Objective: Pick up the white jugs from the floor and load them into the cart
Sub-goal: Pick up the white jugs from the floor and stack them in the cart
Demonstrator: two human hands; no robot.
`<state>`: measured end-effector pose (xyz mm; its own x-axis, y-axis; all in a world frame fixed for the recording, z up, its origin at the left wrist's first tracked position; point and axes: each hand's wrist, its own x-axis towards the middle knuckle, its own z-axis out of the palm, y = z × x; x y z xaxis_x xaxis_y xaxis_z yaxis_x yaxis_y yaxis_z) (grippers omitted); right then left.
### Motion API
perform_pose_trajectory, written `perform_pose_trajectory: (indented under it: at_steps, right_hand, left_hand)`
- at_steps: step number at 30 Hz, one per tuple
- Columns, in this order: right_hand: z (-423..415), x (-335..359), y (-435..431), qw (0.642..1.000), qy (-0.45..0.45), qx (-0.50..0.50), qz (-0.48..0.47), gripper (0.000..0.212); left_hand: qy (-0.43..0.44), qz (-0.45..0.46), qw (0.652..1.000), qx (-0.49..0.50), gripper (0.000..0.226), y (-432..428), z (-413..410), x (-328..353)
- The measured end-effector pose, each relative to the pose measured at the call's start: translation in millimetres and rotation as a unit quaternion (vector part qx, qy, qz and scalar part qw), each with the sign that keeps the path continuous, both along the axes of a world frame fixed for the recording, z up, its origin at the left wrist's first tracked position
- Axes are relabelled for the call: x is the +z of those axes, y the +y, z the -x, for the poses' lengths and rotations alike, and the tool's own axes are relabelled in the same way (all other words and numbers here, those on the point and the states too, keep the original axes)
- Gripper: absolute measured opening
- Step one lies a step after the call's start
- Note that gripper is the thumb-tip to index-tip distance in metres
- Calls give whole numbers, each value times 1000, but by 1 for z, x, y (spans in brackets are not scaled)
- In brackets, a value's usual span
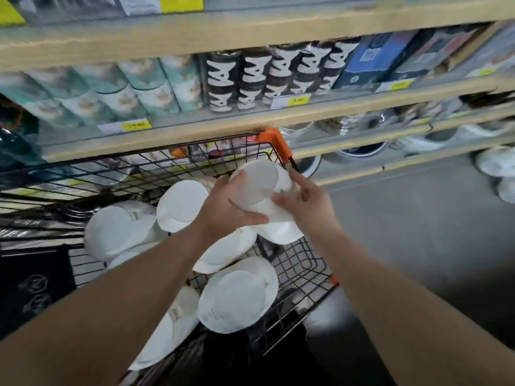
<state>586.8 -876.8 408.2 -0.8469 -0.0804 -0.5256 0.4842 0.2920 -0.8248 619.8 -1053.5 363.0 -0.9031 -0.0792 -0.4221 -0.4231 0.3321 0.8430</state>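
Left hand (223, 211) and right hand (308, 207) gripping one white jug (257, 183) above wire cart (303, 274), grey floor (418, 235), stocked shelves (250, 119)

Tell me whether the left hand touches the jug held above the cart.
Touching. Head view: left hand grips the jug, thumb pressed along its lower side.

Matt white jugs (256, 188), black wire cart (303, 271)

Bright, even shop light with soft shadows; the frame is blurred throughout, and wide-angle distortion bends the shelves (250, 118).
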Motion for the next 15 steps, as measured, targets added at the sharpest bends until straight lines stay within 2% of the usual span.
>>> perform_pose_trajectory:
  at_steps: [2, 5, 8, 12, 15]
  right_hand:
    - [5, -11, -3, 1000, -5, -23, 14, 60]
    - [15, -26, -10, 997, -2, -52, 52, 49]
    - [27, -38, -24, 997, -3, -40, 64, 59]
    - [35, -59, -32, 994, -17, -51, 91, 67]
    - [35, -70, -34, 995, -26, -21, 91, 70]
  left_hand:
    - [-6, -30, 1000, 2, 110, -6, 10, -14]
    - [9, -41, 999, -5, 109, -11, 28, -31]
    - [32, 16, 999, -31, 107, -15, 44, -45]
    - [64, 72, 995, -13, 92, -23, 54, -72]
    - [85, 112, 990, 13, 85, -25, 47, -89]
